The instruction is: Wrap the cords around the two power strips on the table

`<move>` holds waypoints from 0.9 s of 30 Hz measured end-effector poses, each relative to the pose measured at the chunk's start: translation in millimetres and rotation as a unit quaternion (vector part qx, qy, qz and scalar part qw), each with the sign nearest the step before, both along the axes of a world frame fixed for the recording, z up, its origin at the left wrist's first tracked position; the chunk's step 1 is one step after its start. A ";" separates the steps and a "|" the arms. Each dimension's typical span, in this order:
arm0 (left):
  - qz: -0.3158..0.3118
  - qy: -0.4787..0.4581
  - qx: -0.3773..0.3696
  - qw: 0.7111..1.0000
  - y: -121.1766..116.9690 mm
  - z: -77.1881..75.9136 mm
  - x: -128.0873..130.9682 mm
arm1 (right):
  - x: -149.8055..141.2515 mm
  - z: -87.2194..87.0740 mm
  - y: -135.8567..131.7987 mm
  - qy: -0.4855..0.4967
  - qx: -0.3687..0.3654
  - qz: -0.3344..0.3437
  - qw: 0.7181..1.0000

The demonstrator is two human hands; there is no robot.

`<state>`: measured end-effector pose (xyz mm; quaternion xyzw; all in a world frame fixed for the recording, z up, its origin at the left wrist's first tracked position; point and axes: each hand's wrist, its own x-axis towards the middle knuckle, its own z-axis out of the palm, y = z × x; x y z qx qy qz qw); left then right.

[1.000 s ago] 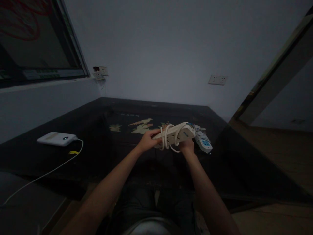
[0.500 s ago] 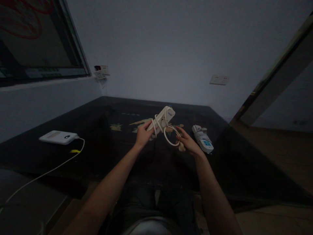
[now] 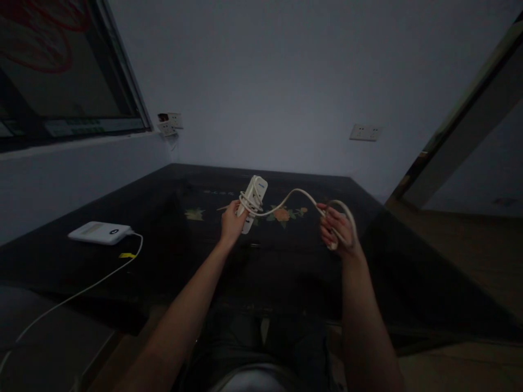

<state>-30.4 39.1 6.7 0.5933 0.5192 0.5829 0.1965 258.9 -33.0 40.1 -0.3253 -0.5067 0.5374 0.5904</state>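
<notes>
My left hand (image 3: 232, 222) is closed around a white power strip (image 3: 258, 189), holding it tilted above the dark table. Some turns of its cord still wrap the strip's middle. From there the white cord (image 3: 297, 190) arches across to my right hand (image 3: 337, 226), whose fingers are wrapped round it. A loop of cord curves over the back of that hand, and a pale end, perhaps the plug, shows below the fingers.
On the black table (image 3: 196, 261) a white power bank (image 3: 100, 232) lies at the left, a thin cable (image 3: 87, 283) running off the edge. Wall sockets (image 3: 365, 132) sit behind. My right hand and forearm hide the spot where a second power strip lay.
My right hand has moved right, drawing out a longer stretch of cord. My left hand has shifted slightly left with the strip, which now stands steeper. Fewer turns wrap it.
</notes>
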 end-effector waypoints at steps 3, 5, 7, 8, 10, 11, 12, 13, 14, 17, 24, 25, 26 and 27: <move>-0.016 0.089 -0.014 0.996 -1.9 -2.2 -0.4 | 8.6 5.5 -4.0 0.062 0.070 -0.046 0.995; -0.041 0.141 -0.024 0.989 -5.2 -2.9 3.0 | 11.9 6.8 -4.1 0.100 0.116 -0.081 0.985; -0.083 0.178 -0.034 0.980 -9.2 -2.3 7.3 | 13.8 7.5 -2.8 0.124 0.149 -0.124 0.973; -0.113 0.191 -0.038 0.974 -11.4 -1.5 9.3 | 14.4 7.5 -1.8 0.130 0.158 -0.147 0.968; -0.197 0.203 -0.047 0.958 -16.0 1.3 12.6 | 15.4 7.0 1.0 0.136 0.166 -0.188 0.959; -0.245 0.203 -0.056 0.946 -18.6 3.2 13.9 | 15.7 6.2 2.7 0.139 0.166 -0.202 0.955; -0.293 0.201 -0.068 0.932 -21.6 5.3 15.1 | 15.6 5.0 4.7 0.141 0.164 -0.212 0.953; -0.338 0.196 -0.083 0.917 -24.9 7.7 16.1 | 15.1 3.4 7.0 0.142 0.160 -0.220 0.952; -0.379 0.191 -0.098 0.900 -28.4 10.0 17.1 | 14.1 1.3 9.5 0.141 0.153 -0.227 0.951; -0.476 0.188 -0.132 0.849 -38.8 16.0 20.0 | 7.5 -7.0 17.8 0.124 0.119 -0.270 0.947; -0.558 0.166 -0.179 0.793 -51.0 21.7 24.1 | -12.1 -25.2 27.8 -0.113 0.110 -0.407 0.900; -0.560 0.160 -0.181 0.792 -52.1 23.6 23.8 | -14.1 -26.5 27.9 -0.173 0.132 -0.409 0.886; -0.560 0.154 -0.181 0.794 -53.3 25.8 23.1 | -16.1 -27.5 28.0 -0.232 0.154 -0.405 0.871; -0.558 0.145 -0.180 0.797 -54.4 28.2 22.1 | -18.1 -28.4 28.3 -0.287 0.169 -0.392 0.858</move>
